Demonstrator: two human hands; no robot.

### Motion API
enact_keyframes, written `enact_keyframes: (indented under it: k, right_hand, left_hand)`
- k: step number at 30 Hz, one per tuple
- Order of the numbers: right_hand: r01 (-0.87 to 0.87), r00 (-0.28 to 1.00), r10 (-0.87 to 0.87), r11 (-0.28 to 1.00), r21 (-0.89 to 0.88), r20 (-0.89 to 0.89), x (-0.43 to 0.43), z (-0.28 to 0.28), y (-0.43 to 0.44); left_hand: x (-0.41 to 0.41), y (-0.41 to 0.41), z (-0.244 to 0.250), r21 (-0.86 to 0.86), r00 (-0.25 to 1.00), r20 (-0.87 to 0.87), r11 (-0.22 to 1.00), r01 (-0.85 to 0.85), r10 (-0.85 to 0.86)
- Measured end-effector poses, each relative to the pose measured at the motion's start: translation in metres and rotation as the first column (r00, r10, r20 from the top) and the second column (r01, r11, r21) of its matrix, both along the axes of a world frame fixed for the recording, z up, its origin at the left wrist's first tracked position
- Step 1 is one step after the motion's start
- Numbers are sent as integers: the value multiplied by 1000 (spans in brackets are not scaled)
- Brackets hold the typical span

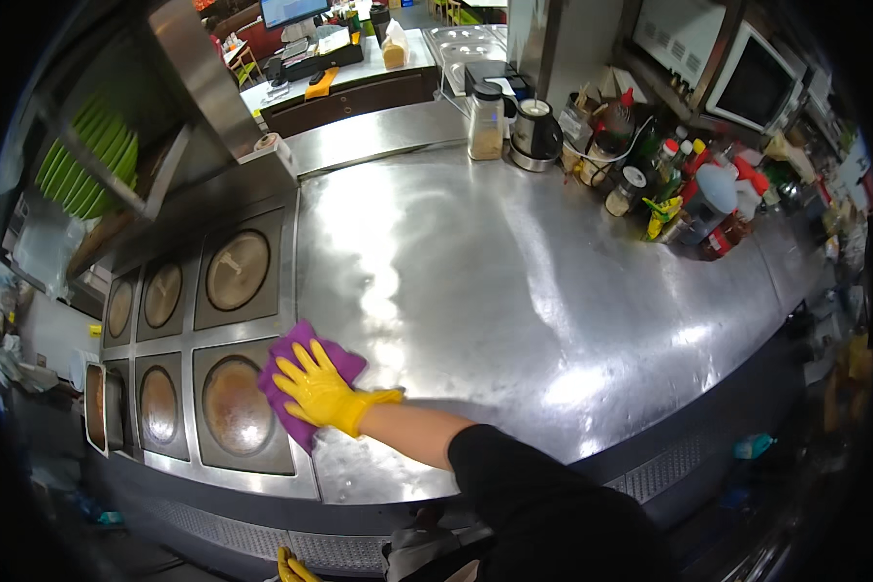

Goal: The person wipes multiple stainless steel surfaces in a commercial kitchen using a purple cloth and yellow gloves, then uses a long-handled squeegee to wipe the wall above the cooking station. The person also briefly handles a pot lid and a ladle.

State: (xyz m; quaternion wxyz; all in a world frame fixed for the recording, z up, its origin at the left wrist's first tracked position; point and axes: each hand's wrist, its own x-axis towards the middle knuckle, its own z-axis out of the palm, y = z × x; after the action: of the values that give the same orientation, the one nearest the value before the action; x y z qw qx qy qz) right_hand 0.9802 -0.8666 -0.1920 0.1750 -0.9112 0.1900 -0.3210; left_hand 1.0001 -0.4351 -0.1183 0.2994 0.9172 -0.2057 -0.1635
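My right hand [316,385], in a yellow rubber glove, presses flat on a purple cloth [345,361] with its fingers spread. The cloth lies bunched across the seam between the stainless steel counter [465,291] and the front square hob plate [236,407], covering part of that plate's right edge. Round brownish discs mark this plate and several others beside it, such as the rear plate [238,269]. At the bottom edge, only some yellow-gloved fingers of my left hand [295,566] show, below the counter's front; whether they hold anything is cut off.
Bottles and jars crowd the right rear, among them a blue-lidded pitcher [709,200]. An electric kettle [535,134] and a clear jar [487,124] stand at the back. A metal pan [105,407] sits at the hob's left end. Green plates [91,160] fill a shelf.
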Motion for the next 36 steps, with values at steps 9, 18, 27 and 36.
enact_keyframes:
  k: [9, 18, 27, 36]
  right_hand:
    - [573, 818, -573, 820, -14, -47, -204, 5, -248]
    - [889, 371, -914, 401, -220, -167, -717, -5, -148]
    - [932, 118, -974, 175, -318, -191, -800, -56, -22]
    - [310, 947, -284, 930, 198, -148, -432, 67, 78]
  left_hand:
    - [-148, -52, 25, 471, 894, 269, 858, 203, -359]
    - [-181, -119, 2, 34, 884, 111, 890, 454, -455]
    - [-220, -68, -35, -184, 899, -191, 914, 362, -395]
    - [-316, -138, 20, -332, 860, -180, 853, 403, -477]
